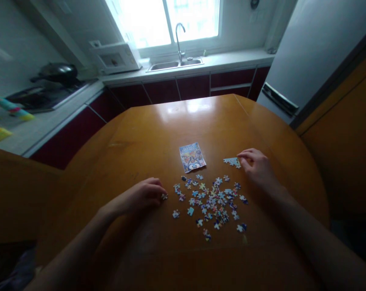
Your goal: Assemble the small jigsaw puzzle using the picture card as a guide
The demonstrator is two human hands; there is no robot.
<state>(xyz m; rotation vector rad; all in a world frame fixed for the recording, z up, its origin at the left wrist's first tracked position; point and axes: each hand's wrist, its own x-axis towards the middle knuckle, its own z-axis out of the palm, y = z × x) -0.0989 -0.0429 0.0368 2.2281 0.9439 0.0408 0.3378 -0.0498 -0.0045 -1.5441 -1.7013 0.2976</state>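
My left hand [151, 192]: fingers curled at puzzle piece [164, 197], partly hidden; grasped or merely touched, I can't make out. My right hand [257, 165]: fingertips at right end of joined section [233, 161]; pinch unclear. Loose pieces [221, 195]: on table [134, 137], crowded, prints illegible.

Daylight glared through the window [140, 24] between grey walls [242, 24]. Below it ran a pale counter [231, 57] over dark red cabinets [161, 91]; a fridge [316, 44] stood right of the wooden table [170, 129], which gleamed at its far edge.
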